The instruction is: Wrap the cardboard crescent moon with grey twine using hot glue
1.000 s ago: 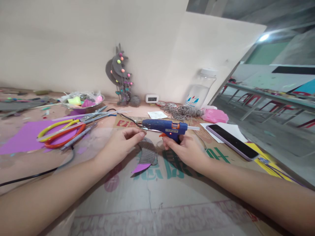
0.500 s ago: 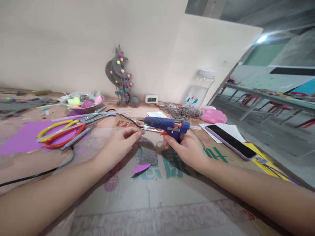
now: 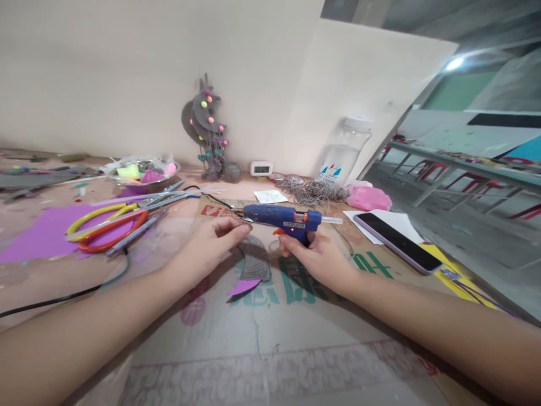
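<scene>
My right hand (image 3: 316, 251) is wrapped round the handle of a blue glue gun (image 3: 274, 216), whose nozzle points left and whose clear stick juts out at the back. Thumb and fingers of my left hand (image 3: 215, 239) are pinched at the upper end of a curved piece wound with grey yarn (image 3: 254, 259). A bare purple tip (image 3: 244, 287) shows at that piece's lower end. The nozzle is close above my left fingertips; whether they touch is unclear.
Yellow and orange-handled scissors (image 3: 112, 225) lie left on purple sheet (image 3: 42, 234). Behind are a bowl (image 3: 139, 179), a moon ornament (image 3: 206, 127), a timer (image 3: 261, 168), grey yarn (image 3: 319, 193) and a bottle (image 3: 342, 152). A phone (image 3: 397, 241) lies right. Cardboard (image 3: 296, 327) lies below.
The glue gun has shifted slightly left and down, its nozzle now nearer my left fingertips. The view has moved slightly.
</scene>
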`<state>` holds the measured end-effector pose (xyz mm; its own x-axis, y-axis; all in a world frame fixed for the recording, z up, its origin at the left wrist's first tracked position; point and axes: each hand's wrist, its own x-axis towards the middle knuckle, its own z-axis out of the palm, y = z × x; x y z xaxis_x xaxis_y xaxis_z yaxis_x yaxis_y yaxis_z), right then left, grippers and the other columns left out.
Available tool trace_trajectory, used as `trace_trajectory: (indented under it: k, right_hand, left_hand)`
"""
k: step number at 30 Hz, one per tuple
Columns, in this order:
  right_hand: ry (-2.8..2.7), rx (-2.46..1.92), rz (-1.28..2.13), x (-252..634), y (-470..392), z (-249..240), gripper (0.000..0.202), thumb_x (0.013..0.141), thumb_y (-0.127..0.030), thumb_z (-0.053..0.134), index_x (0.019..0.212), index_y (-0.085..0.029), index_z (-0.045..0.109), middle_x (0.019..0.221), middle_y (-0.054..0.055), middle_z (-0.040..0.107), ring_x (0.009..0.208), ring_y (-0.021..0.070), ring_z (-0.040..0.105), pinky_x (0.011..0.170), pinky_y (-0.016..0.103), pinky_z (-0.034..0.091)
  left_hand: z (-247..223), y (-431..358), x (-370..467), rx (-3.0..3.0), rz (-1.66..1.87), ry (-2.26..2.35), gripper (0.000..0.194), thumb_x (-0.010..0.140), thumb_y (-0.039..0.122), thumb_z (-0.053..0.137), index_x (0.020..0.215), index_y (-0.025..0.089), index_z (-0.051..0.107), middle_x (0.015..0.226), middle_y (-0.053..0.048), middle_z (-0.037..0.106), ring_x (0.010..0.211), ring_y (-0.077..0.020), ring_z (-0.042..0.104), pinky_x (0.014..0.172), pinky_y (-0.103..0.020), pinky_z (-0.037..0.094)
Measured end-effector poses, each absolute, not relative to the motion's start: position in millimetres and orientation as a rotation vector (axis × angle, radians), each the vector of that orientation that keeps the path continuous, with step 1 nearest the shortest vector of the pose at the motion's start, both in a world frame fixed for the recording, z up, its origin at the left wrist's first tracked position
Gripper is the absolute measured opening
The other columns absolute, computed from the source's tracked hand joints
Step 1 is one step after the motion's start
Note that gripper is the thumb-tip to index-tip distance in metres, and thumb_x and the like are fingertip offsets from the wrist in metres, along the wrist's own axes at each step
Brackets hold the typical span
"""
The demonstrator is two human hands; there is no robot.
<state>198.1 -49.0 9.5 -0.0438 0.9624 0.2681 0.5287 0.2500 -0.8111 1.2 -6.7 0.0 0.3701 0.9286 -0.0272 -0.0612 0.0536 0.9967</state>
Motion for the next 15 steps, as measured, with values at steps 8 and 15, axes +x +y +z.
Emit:
trace_trajectory:
  k: [8, 15]
  right_hand:
    - [-1.703, -1.384, 0.632, 199.5, -51.0, 9.0, 0.017, 0.082, -0.036, 0.053, 0.074, -0.021, 0.051, 0.062, 0.0, 0.057, 0.059, 0.0138, 0.057, 0.058, 0.027, 0.049]
    - [-1.713, -1.433, 0.595, 200.7, -53.4, 11.9, 0.024, 0.082, -0.038, 0.052, 0.067, -0.02, 0.053, 0.066, 0.001, 0.061, 0.063, 0.0142, 0.059, 0.065, 0.027, 0.05]
  left_hand:
    - [2.3, -8.7, 3.2, 1.258, 0.925, 0.934, 0.017, 0.067, 0.034, 0.07, 0.067, 0.018, 0.063, 0.061, 0.003, 0.054, 0.059, -0.0117, 0.05, 0.058, -0.022, 0.043]
    - [0.7, -9.1, 3.2, 1.28, 0.93, 0.93, 0.021, 0.067, 0.036, 0.071, 0.075, 0.017, 0.069, 0.07, -0.001, 0.061, 0.063, -0.0123, 0.052, 0.059, -0.023, 0.045]
